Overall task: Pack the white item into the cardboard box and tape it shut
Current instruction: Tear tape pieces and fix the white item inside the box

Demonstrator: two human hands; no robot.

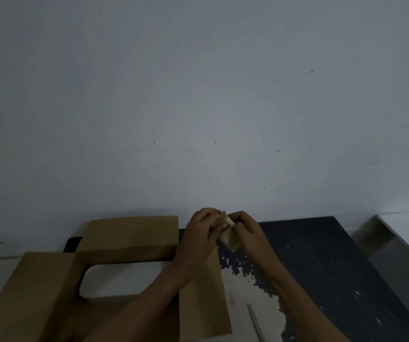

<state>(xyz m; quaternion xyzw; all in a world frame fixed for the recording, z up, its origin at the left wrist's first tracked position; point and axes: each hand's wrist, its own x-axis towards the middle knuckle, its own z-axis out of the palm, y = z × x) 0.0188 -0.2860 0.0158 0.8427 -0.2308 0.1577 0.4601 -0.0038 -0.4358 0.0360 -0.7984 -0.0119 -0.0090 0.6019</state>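
An open cardboard box (129, 240) stands at the lower left with its flaps spread outward. The white item (122, 280) lies inside it. Above the box's right flap, near the wall, my left hand (202, 225) and my right hand (244, 225) meet around a small roll of tan tape (229, 234). The fingers of both hands close on the roll, and part of it is hidden by them.
A pair of scissors (255, 322) lies on the worn dark table (321, 255) right of the box. A plain grey wall (198, 95) rises directly behind. A pale ledge (405, 230) sits at the far right.
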